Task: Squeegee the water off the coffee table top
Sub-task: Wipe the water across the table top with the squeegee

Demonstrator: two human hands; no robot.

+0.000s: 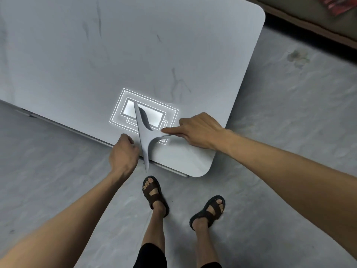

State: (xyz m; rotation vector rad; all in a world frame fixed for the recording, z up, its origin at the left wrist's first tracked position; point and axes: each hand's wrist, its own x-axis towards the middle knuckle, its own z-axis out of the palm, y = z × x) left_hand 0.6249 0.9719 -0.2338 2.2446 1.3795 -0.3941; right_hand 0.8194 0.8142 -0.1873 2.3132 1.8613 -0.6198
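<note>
The squeegee [144, 132] stands on its blade near the front edge of the bench [135, 45], its lower tip overhanging that edge. It looks light and stiff, probably thin plastic with a softer wiping edge, and likely slippery when wet. The right grip [199, 130] pinches the slim handle, forefinger laid straight along it; that handle is the place to hold. The left grip [122, 153] is curled beside the blade's lower half; whether it holds the blade I cannot tell.

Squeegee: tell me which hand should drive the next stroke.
Right. The right hand holds the squeegee by its handle, blade on the coffee table top. The left hand only sits beside the blade at the near edge.
</note>
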